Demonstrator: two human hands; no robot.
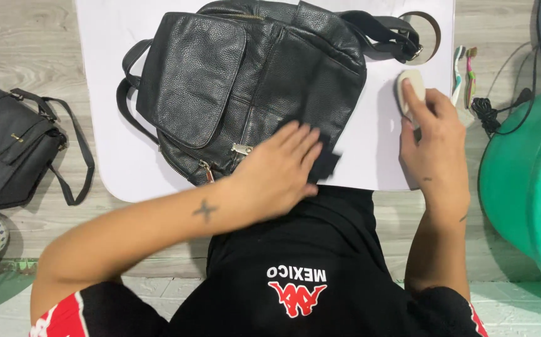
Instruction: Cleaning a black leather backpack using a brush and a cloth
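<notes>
A black leather backpack [245,75] lies flat on a white board [105,93], flap pocket up and straps trailing at both ends. My left hand [280,171] presses a dark cloth [326,162] against the backpack's lower right corner, fingers spread over it. My right hand [436,143] rests on the board to the right of the bag, its fingers around a small white oval object [408,84], partly hidden by them.
A smaller black shoulder bag [8,146] lies on the wooden floor at left. A green tub [514,181] stands at right, a black cable [492,109] beside it. Two toothbrushes [464,72] lie off the board's right edge. A round hole [421,37] shows in the board's far right corner.
</notes>
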